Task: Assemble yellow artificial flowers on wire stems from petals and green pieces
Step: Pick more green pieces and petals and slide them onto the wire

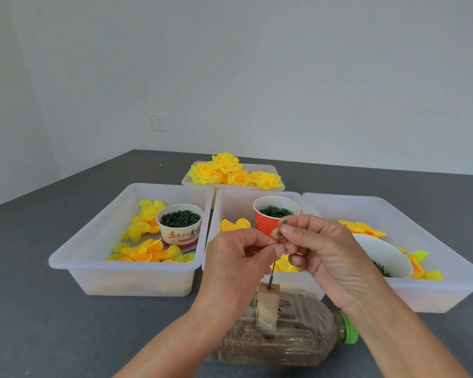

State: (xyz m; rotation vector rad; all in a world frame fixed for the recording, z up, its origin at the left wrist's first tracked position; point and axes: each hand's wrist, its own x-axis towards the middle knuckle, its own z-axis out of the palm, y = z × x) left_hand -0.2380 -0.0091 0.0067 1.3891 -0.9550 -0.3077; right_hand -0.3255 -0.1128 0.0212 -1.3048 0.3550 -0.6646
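- The wire [273, 264] stands upright between the hands, its foot stuck in a block [268, 306] on a bottle [298, 336] lying just below them
- Left hand [238, 257] pinches the wire mid-length; right hand [320, 249] pinches a small green piece [281, 227] at its top
- Risk, as I judge it: the piece is tiny and could slip from the fingertips; pushing down hard could bend the thin wire or tip the block off the rounded bottle
- The bottle might roll on the worktop [38, 309] if nudged
- The red cup [268, 219] of green rings sits just behind the hands; a careless reach could knock it over
- Petals [145, 252] lie in the tray [99, 241] to the left; finished flowers [227, 170] far behind
- White cup [179, 230] there bears red Chinese writing, "舌尖上的" legible, the rest unclear
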